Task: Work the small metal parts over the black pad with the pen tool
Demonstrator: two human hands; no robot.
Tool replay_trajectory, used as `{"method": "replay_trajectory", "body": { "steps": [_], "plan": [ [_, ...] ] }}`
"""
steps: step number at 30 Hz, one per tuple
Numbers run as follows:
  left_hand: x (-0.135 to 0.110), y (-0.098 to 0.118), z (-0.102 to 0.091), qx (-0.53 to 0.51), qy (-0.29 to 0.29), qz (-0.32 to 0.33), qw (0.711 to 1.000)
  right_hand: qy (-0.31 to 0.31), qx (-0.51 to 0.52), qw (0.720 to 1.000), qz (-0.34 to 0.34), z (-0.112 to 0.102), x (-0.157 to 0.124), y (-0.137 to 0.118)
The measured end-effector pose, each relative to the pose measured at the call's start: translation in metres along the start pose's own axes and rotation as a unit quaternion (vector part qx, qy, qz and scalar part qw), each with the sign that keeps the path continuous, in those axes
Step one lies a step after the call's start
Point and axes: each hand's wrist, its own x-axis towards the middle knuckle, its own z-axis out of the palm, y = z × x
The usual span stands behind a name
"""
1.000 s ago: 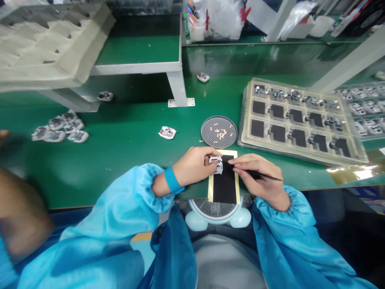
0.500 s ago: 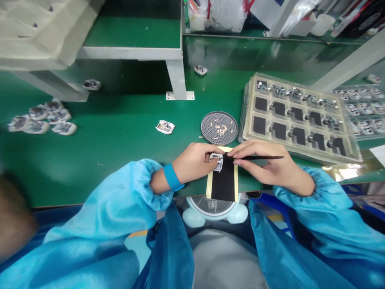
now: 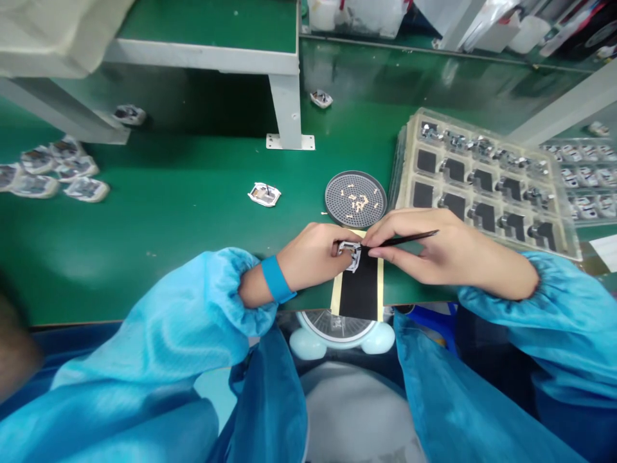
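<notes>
My left hand (image 3: 315,257) pinches a small white device housing (image 3: 354,262) over a black mat with pale yellow edges (image 3: 359,292). Electronic parts show inside the housing, though fingers cover some of it. In my right hand (image 3: 417,247) is a pair of slim black tweezers (image 3: 409,238), their tip down at the housing. What the tip touches is too small to make out. Just beyond my hands stands a round grey perforated dish (image 3: 337,209) with several tiny beige pieces. A similar white housing (image 3: 265,194) lies on the green table to the left.
Stacked clear trays (image 3: 409,161) with dark pads and small parts stand at the right. More white housings (image 3: 87,189) are grouped at far left. A metal shelf leg (image 3: 289,112) rises from the table. Below the table edge is a pale blue fan (image 3: 378,339).
The tweezers have tilted, their back end now higher, and my right hand has turned with them. My left hand still grips the housing. The whole view has shifted slightly.
</notes>
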Motion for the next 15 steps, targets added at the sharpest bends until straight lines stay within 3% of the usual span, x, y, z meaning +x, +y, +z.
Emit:
{"method": "replay_trajectory", "body": {
  "steps": [5,10,15],
  "plan": [
    [-0.001,0.002,-0.001,0.004,-0.009,-0.001,1.000,-0.031,-0.004,0.999,-0.004,-0.004,0.006,-0.001],
    [-0.001,0.000,0.001,-0.001,0.002,-0.001,1.000,0.001,-0.016,1.000,-0.011,0.000,0.000,0.003],
    [-0.001,-0.003,0.002,-0.001,0.009,0.004,1.000,0.028,-0.005,0.999,0.026,0.002,-0.008,0.001]
  ]
}}
